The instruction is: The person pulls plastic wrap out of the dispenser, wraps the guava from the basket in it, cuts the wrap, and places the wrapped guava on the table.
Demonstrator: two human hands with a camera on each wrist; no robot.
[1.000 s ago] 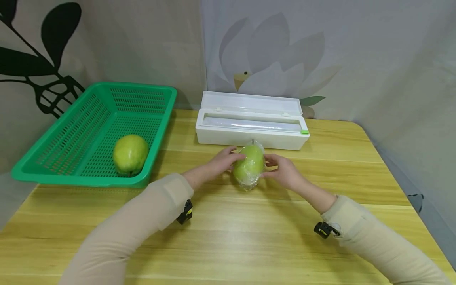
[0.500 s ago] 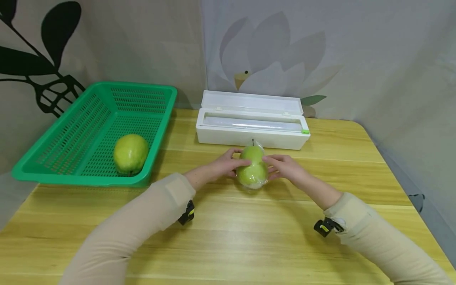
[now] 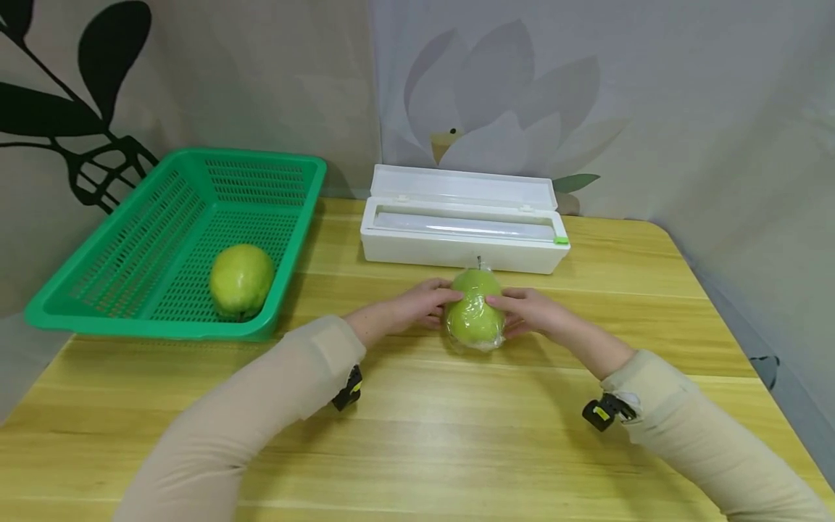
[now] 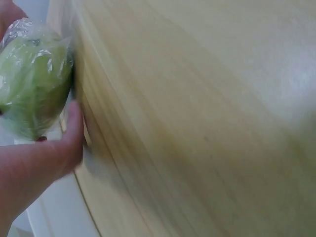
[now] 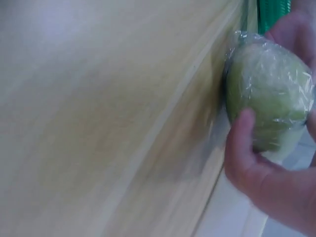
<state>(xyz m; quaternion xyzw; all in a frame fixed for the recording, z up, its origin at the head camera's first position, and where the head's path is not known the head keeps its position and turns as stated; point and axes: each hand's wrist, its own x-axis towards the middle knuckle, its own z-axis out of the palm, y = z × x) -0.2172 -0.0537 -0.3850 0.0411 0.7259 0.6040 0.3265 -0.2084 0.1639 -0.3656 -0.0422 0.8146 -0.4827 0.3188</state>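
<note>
A green pear (image 3: 475,312) wrapped in clear cling film stands on the table in the head view, stem up, in front of a white box. My left hand (image 3: 425,304) holds its left side, thumb on the front and fingers partly behind it. On the other side my right hand (image 3: 531,313) grips the pear with the thumb across its front. Crinkled film shows around the pear (image 4: 34,81) in the left wrist view. In the right wrist view the right hand's fingers curve against the film-covered pear (image 5: 269,89); some fingertips are hidden behind the fruit.
Behind the pear, a white cling film box (image 3: 457,251) stands with its lid raised, a film roll inside and a green slider at its right end. At left, a green plastic basket (image 3: 140,330) holds another pear (image 3: 241,281). The wooden table (image 3: 443,435) meets a curtain-like backdrop.
Both hands have shifted the wrapped pear slightly to the right and turned it. The right thumb has come onto the pear's front. Box and basket stay put.
</note>
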